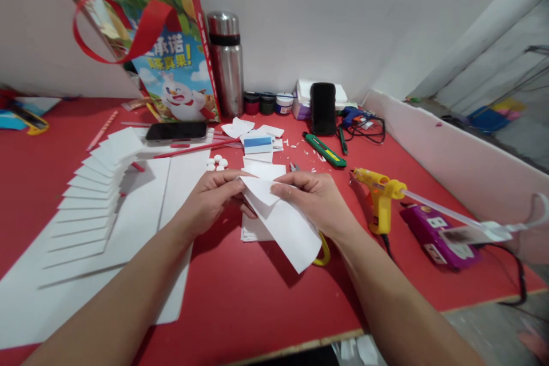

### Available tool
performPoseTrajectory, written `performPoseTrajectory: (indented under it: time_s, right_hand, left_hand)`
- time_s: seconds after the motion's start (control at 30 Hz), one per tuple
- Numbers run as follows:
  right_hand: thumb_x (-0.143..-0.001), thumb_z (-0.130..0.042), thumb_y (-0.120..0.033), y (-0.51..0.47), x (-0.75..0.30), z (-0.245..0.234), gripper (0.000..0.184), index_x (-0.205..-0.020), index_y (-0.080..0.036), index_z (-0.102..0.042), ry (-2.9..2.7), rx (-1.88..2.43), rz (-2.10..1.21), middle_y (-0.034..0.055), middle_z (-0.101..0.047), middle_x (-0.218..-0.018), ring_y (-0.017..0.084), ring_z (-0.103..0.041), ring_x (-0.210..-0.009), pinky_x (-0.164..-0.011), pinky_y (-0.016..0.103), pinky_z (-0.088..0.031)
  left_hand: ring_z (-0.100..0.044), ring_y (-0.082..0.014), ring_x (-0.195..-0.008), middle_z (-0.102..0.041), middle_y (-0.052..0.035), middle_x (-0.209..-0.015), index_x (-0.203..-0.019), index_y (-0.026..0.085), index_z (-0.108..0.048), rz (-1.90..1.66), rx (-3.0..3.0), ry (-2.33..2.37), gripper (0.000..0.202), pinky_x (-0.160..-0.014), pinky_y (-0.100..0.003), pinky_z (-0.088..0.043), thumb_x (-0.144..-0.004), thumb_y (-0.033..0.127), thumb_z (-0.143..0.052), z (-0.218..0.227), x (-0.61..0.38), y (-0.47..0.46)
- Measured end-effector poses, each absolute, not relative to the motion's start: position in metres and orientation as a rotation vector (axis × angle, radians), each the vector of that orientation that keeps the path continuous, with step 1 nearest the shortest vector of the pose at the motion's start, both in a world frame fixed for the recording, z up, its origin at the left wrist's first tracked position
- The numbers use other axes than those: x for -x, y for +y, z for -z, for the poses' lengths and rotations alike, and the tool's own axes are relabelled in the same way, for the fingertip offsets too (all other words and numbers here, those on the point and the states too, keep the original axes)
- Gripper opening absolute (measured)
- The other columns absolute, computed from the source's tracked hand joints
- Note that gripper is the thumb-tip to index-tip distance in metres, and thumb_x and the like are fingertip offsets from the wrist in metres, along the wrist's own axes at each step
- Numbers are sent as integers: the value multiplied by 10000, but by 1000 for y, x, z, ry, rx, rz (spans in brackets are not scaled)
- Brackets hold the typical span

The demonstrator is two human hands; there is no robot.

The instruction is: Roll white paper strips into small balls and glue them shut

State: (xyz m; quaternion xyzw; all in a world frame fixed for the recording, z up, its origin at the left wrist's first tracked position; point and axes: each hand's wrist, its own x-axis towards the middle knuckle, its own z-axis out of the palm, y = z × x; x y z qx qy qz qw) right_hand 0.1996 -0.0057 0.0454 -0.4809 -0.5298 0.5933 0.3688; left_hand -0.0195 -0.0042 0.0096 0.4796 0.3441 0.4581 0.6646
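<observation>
Between my two hands is a white sheet of paper [285,227], with one end folded over and its long end slanting down to the right. My left hand [217,197] pinches the folded end from the left. With thumb and fingers, my right hand [311,200] grips the fold from the other side. Beneath them lies a stack of white paper pieces [256,231], partly hidden. A yellow scissor-like handle [323,251] peeks out below my right hand. To the left, a fanned white paper staircase [88,200] stands on a large white sheet [171,291].
A yellow glue gun [380,197] and a purple box [440,237] lie on the right. Behind are a green cutter [325,150], a phone [176,131], another dark phone [323,108], a steel flask [227,68], paint jars [268,103] and a gift bag [171,57].
</observation>
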Motion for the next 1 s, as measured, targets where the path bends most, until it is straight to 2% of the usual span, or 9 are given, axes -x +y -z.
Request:
performPoseTrajectory:
  time_s: [0.2,0.3,0.47,0.67,0.77,0.87,1.0]
  right_hand:
    - [-775,-761,-369,-4,-203,-48,220,-743,-153,-732,-1466,1245,-1493,-26,-622,-583,66,-493,-468,-423,186,-329]
    - [-790,-740,-370,-3,-203,-48,227,-743,-149,-729,-1526,1254,-1446,-24,-610,-594,68,-488,-484,-434,191,-335]
    - [-809,-723,-377,-2,-203,-46,233,-754,-151,-726,-1587,1266,-1425,-17,-620,-614,76,-496,-498,-448,201,-347]
    - [-817,-716,-430,-2,-204,-44,275,-786,-158,-697,-1607,1281,-1484,-3,-649,-663,95,-536,-537,-477,210,-382]
    - [-767,-770,-407,-3,-201,-45,263,-844,-173,-679,-1609,1293,-1492,-4,-675,-712,113,-581,-588,-514,216,-421]
    - [-725,-807,-337,-4,-199,-43,251,-865,-183,-667,-1596,1306,-1476,-17,-674,-705,115,-585,-600,-527,213,-420]
    - [-734,-806,-323,-1,-204,-41,254,-935,-184,-737,-1487,1199,-1537,-16,-685,-722,101,-565,-593,-538,214,-408]
  left_hand:
    - [-747,-232,-575,-772,-81,-707,-970,120,-804,-968,-1008,699,245,-577,-314,-632,-785,253,-716,-19,20,-5]
    - [-748,-253,-590,-775,-110,-720,-989,87,-794,-936,-1015,697,342,-560,-333,-632,-773,342,-723,-22,21,-5]
    - [-731,-164,-571,-774,-48,-731,-1029,129,-785,-872,-1116,906,310,-578,-234,-618,-782,314,-813,-22,18,-6]
    - [-711,-144,-507,-757,-29,-663,-862,125,-784,-902,-1197,963,240,-513,-194,-591,-817,361,-789,-28,12,-8]
    - [-704,-145,-488,-751,-24,-636,-817,125,-768,-916,-1201,987,226,-494,-191,-584,-839,350,-768,-28,12,-7]
    - [-715,-166,-496,-757,-31,-642,-900,129,-784,-897,-1192,974,230,-487,-212,-590,-848,351,-760,-25,13,-6]
    - [-748,-212,-566,-771,-57,-672,-1071,135,-788,-899,-1194,932,312,-537,-263,-620,-838,342,-777,-21,17,-5]
